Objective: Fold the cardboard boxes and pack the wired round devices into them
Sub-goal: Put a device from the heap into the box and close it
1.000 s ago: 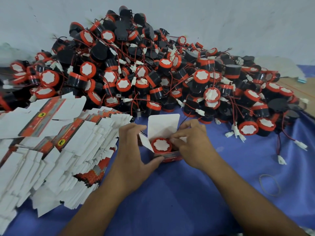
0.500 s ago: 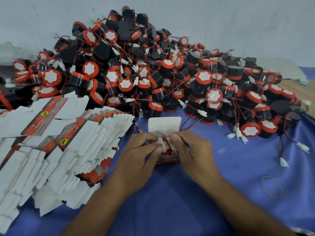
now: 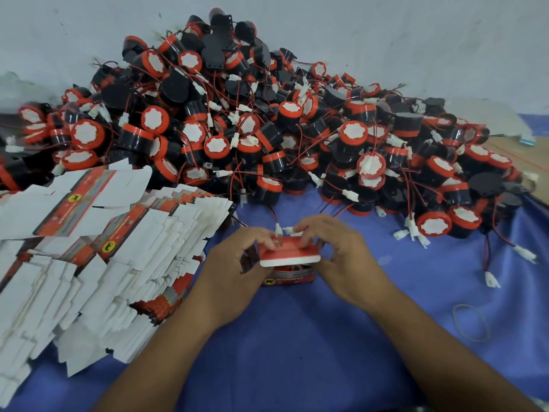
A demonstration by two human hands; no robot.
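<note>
A small red and white cardboard box (image 3: 289, 260) stands on the blue cloth between my hands, its top flap folded down over the opening, the tuck edge still sticking out at the front. My left hand (image 3: 234, 269) grips the box's left side, thumb and fingers on the flap. My right hand (image 3: 341, 260) holds the right side, fingers pressing the flap's far edge. The device inside is hidden. A large heap of black and red round wired devices (image 3: 267, 120) lies behind the box. Flat unfolded boxes (image 3: 98, 254) are stacked at the left.
Loose white connectors (image 3: 410, 230) on red wires trail from the heap onto the blue cloth (image 3: 326, 352). A rubber band (image 3: 471, 322) lies at the right. A grey wall (image 3: 386, 31) backs the heap. A wooden surface (image 3: 523, 156) shows at far right.
The box's white lid flap stood upright over the exposed device; both hands tucked the side flaps in and folded the lid down, hiding the device.
</note>
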